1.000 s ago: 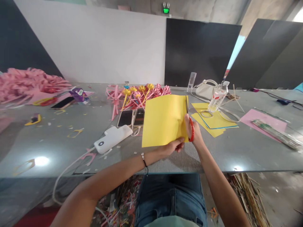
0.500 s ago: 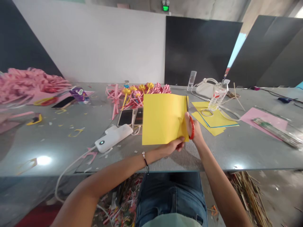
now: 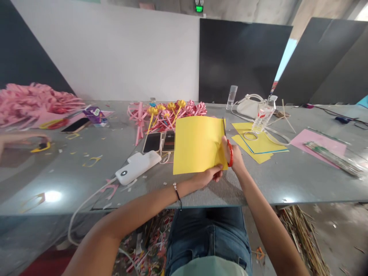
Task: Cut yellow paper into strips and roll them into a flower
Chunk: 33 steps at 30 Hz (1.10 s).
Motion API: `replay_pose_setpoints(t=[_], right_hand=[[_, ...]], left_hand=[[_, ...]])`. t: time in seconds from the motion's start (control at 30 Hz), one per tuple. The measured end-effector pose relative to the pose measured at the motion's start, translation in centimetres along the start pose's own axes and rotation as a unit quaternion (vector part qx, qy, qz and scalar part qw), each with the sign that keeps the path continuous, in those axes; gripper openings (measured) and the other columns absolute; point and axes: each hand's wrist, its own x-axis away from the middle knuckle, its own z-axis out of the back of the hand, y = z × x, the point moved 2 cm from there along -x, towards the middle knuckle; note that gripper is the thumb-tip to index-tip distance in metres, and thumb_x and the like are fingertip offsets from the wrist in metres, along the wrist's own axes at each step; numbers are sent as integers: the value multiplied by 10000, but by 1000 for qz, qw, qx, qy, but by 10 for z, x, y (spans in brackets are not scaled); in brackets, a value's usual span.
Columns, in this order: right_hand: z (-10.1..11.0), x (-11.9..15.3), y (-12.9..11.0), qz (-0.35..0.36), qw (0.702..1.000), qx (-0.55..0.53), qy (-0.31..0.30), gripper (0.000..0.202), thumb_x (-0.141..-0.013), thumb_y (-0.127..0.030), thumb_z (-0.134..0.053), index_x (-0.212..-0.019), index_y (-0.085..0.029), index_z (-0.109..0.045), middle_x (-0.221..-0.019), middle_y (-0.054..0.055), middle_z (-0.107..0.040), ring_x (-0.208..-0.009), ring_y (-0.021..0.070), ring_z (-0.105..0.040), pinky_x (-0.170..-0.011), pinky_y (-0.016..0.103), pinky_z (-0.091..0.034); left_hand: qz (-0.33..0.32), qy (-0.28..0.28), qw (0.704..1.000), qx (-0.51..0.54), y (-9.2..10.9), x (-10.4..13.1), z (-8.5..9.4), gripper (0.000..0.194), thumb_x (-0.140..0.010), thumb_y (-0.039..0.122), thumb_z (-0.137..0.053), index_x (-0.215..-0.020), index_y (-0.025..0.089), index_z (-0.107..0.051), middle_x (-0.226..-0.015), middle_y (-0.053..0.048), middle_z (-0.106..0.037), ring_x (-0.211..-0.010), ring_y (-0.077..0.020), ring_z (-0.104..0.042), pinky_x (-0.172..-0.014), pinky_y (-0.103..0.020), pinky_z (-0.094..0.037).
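A sheet of yellow paper [image 3: 198, 143] is held up above the table, its surface bowed slightly. My left hand [image 3: 211, 175] pinches its lower right edge, thumb in front and fingers curled behind. Red-handled scissors [image 3: 230, 153] are in my right hand [image 3: 233, 155], which is closed around the handle. Their dark blade points away from me and lies along the paper's right edge. A narrow strip of yellow shows to the right of the blade. Part of the scissor handles is hidden by my right hand.
Phones [image 3: 152, 143] and a white power bank [image 3: 138, 167] lie left of the paper. Pink and yellow paper flowers [image 3: 172, 109] are behind it. To the right are yellow sheets [image 3: 266, 141], a water bottle [image 3: 263, 117] and pink paper [image 3: 319, 143]. Another person's hand [image 3: 25, 142] is at far left.
The yellow paper's right edge and the scissors have shifted slightly left, and the sheet bows more. At far left, the other person's hand now reaches to a yellow object.
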Motion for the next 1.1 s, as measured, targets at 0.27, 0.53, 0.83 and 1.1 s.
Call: replay_pose_setpoints(t=[0.27, 0.53, 0.83, 1.1], right_hand=[[-1, -1, 2, 4, 1000, -5, -3, 734, -905, -898, -399, -621, -229, -502, -610, 61, -567, -617, 198, -490, -596, 327, -398], [-2, -1, 3, -1, 1000, -10, -5, 725, -895, -892, -425, -628, -222, -503, -612, 45, -556, -619, 180, -471, -587, 311, -382], [3, 2, 0, -17, 996, -85, -36, 616, -778, -804, -678, -708, -200, -577, -640, -4, -541, -628, 155, -448, -579, 295, -356], [6, 5, -1, -13, 994, -105, -40, 575, -790, -778, -684, -751, -210, -605, -662, -3, -545, -623, 167, -461, -580, 312, -380]], left_hand=[[12, 0, 999, -36, -1, -1, 2, 455, -981, 523, -532, -651, 216, -600, -584, -47, -528, -549, -168, -456, -653, -380, -391], [6, 0, 1000, -23, 3, 1, 0, 446, -970, 531, -555, -660, 212, -581, -578, -26, -507, -529, -156, -447, -623, -363, -355], [-10, -15, 998, -59, 2, 0, -1, 480, -961, 607, -563, -696, 215, -641, -634, -50, -588, -561, -171, -504, -648, -364, -417], [-2, -28, 996, -83, -3, 0, -1, 524, -967, 654, -531, -710, 228, -697, -641, -72, -614, -586, -188, -526, -667, -368, -435]])
